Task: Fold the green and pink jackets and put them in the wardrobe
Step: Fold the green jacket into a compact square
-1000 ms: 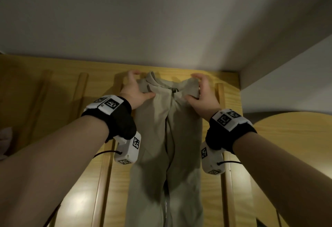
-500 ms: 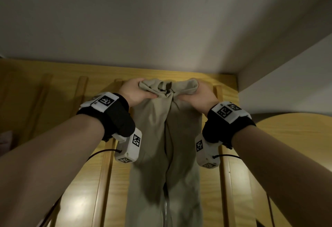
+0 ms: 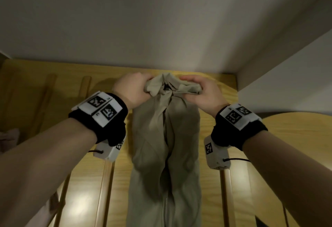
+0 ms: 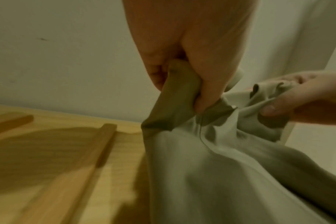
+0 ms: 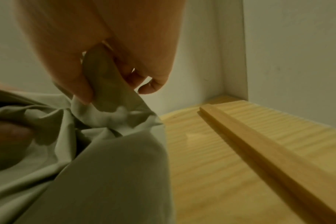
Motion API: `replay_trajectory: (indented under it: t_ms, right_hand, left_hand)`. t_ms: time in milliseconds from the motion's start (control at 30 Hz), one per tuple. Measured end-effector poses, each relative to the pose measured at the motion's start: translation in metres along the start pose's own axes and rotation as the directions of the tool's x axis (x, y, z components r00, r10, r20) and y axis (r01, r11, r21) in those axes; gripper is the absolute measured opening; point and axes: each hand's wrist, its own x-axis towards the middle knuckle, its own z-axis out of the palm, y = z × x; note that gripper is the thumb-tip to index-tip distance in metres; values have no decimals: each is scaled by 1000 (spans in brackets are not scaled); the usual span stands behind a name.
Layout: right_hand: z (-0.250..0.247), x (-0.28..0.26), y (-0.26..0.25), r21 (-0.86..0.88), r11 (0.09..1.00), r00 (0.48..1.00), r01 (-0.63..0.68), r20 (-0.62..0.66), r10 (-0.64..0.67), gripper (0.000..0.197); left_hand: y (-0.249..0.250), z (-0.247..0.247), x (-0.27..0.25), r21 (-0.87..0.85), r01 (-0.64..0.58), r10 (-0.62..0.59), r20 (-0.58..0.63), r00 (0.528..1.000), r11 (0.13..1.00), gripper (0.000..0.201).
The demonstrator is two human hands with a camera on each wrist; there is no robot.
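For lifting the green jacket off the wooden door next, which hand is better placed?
Neither clearly: the left hand and right hand each grip a bunched top corner of the green jacket, level and symmetric. Both should probably lift together.

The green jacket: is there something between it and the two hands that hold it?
Nothing visible. The left hand and the right hand both grip the bunched top of the green jacket directly, and the rest hangs down in front of the wooden panel.

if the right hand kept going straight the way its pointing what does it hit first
Probably the white wall above the wooden wardrobe front. The right hand, gripping the green jacket, points up towards it; depth is unclear.
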Motion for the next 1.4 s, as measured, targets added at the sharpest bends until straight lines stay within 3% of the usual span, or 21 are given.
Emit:
replay_trajectory:
  t_ms: [67,133,200,333,467,633,767,833,933,1133,1200,1300,1400]
  right_hand:
    - [3,-4,1,-162,985,998,54,-5,-56,35]
    - [6,-8,-1,-360,923,987,139,-21,-156,29]
    - [9,-12,1,-444,873,970,202,-31,-241,22]
    - [15,-25,10,-416,890,979,188,2,-206,17]
    - [29,-40,24,-427,884,982,190,96,-165,18]
    - [32,-56,35,-347,909,973,232,91,-214,21]
    - [28,-60,37,-283,936,978,210,52,-204,11]
    - [25,-59,39,-263,949,985,173,45,-166,5]
    - [23,-56,40,-255,960,993,114,50,-105,9]
    - [24,-55,46,-186,982,999,38,24,-34,21]
    - [24,-56,48,-166,986,999,28,27,-24,23]
    - [21,-56,47,-147,989,999,-20,36,25,21]
    - [19,-58,46,-117,992,996,-45,70,53,25]
  left_hand:
    - [2,8,-6,85,-41,44,-33,998,996,31]
    - [3,16,-12,127,-59,69,-75,995,990,45]
    - [4,23,-18,163,-96,109,-76,991,982,55]
    - [0,35,-32,194,-199,200,15,980,961,64]
    - [-6,48,-44,143,-208,193,111,975,968,70]
    - [-11,52,-58,55,-219,210,144,967,974,67]
    - [-10,53,-61,168,-250,234,107,966,954,46]
    - [-5,50,-62,188,-315,305,78,949,930,36]
    - [-4,48,-63,225,-374,388,-18,922,900,34]
    - [-10,54,-66,90,-256,240,160,958,962,11]
    - [-13,52,-68,29,-234,225,179,958,972,16]
    - [-18,48,-67,-15,-249,248,171,954,968,18]
    - [-17,50,-67,-30,-261,263,79,962,965,12]
